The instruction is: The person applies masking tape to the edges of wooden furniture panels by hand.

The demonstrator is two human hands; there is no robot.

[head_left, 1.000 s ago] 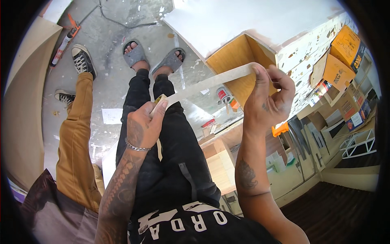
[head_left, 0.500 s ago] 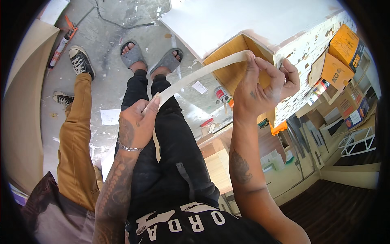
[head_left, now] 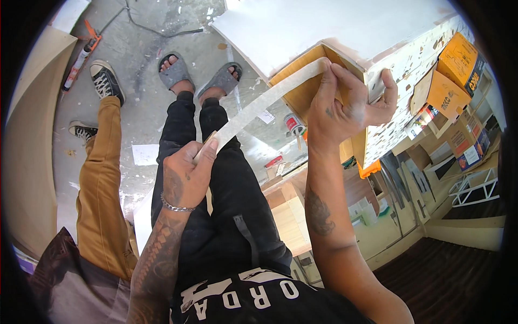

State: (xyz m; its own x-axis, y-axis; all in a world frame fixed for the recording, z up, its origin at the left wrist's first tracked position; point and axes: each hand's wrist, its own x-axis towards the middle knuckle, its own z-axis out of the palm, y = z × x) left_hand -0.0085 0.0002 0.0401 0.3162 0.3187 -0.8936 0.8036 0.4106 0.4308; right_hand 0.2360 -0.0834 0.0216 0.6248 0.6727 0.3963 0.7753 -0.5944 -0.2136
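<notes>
A narrow pale strip (head_left: 264, 102), like edge banding or tape, stretches between my two hands in a shallow upward curve. My left hand (head_left: 186, 168) is closed on its lower part, thumb on top, and a loose end hangs below it over my trousers. The other end is pinched between thumb and finger of my right hand (head_left: 342, 102), whose outer fingers are curled apart. That end is in front of the open wooden compartment (head_left: 295, 97) of a white-topped cabinet (head_left: 324, 27); whether it touches the wood I cannot tell.
Another person in brown trousers (head_left: 100, 178) stands close on my left. A caulking gun (head_left: 81, 62) lies on the floor near a dark cable (head_left: 156, 32). A paint can (head_left: 294, 125) stands by the cabinet. Orange boxes (head_left: 448, 86) and a carton (head_left: 467, 140) are at the right.
My right hand has moved slightly up with its end of the strip. My left hand has shifted a little right, and the strip looks straighter.
</notes>
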